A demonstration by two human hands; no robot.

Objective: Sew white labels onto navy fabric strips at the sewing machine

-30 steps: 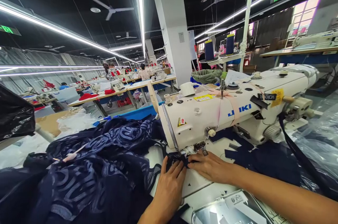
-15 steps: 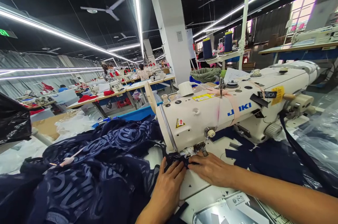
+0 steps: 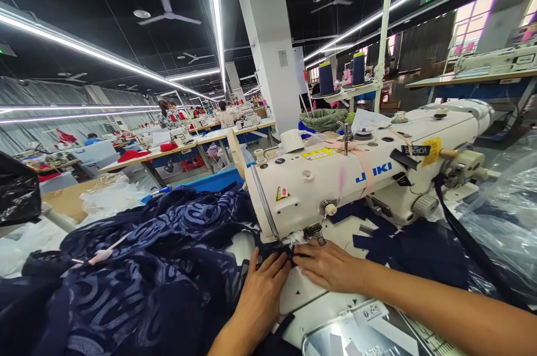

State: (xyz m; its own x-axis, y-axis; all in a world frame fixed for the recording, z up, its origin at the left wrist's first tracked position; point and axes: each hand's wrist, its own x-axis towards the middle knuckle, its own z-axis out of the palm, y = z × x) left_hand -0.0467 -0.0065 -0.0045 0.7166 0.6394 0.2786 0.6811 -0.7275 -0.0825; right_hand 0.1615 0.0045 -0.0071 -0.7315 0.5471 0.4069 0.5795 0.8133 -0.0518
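Observation:
A white JUKI sewing machine (image 3: 314, 177) stands before me. Dark navy fabric (image 3: 268, 250) lies under its needle end, where the presser foot is mostly hidden. My left hand (image 3: 262, 292) lies flat on this fabric, fingers stretched forward and a little apart. From the right, my right hand (image 3: 325, 266) reaches in just below the needle area; its fingers are bent together on the fabric edge, the fingertips partly hidden. To the left spreads a heap of navy garments (image 3: 138, 283) with a pale swirling pattern.
Navy fabric scraps (image 3: 419, 250) and clear plastic (image 3: 499, 216) lie right of the machine. A shiny metal plate (image 3: 356, 328) is set at the front. Two navy thread cones (image 3: 327, 79) stand behind, near a pillar (image 3: 268, 43). Other people work at far tables.
The view has shifted slightly, so the machine and hands appear a little further left. Both hands keep nearly the same place by the needle.

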